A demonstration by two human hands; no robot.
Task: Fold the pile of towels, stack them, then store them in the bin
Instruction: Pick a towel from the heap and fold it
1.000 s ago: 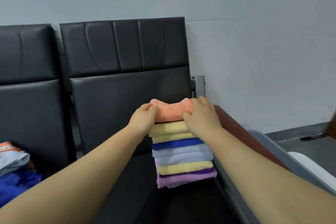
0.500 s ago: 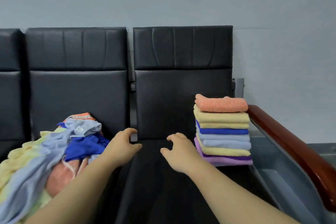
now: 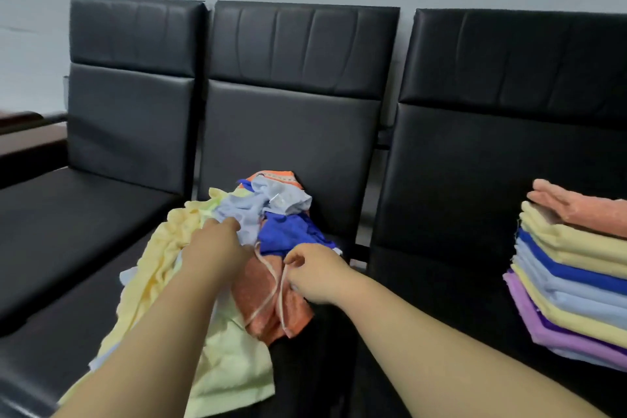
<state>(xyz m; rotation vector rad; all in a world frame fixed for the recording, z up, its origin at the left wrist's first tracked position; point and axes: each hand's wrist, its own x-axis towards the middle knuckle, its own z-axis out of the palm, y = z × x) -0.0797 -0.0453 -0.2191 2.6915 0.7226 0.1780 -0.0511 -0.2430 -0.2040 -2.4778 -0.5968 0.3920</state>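
Note:
A loose pile of towels (image 3: 183, 248) lies on the middle black seat: pale yellow, light blue (image 3: 244, 210), dark blue (image 3: 288, 231) and an orange towel (image 3: 264, 302) with pale trim. My left hand (image 3: 217, 248) rests on the pile with its fingertips touching the light blue towel. My right hand (image 3: 315, 273) pinches the pale trim of the orange towel at the pile's right side. A neat stack of folded towels (image 3: 570, 275), with a peach one (image 3: 583, 210) on top, stands on the right seat. No bin is in view.
Three black padded seats stand in a row against a grey wall. The left seat (image 3: 68, 214) holds nothing. The right seat (image 3: 441, 282) has bare cushion left of the stack. A dark wooden armrest (image 3: 20, 119) shows at the far left.
My hands let go of the peach towel on top of the stack. The view then swung left and both hands moved to the loose pile, where the right hand took the orange towel's trim.

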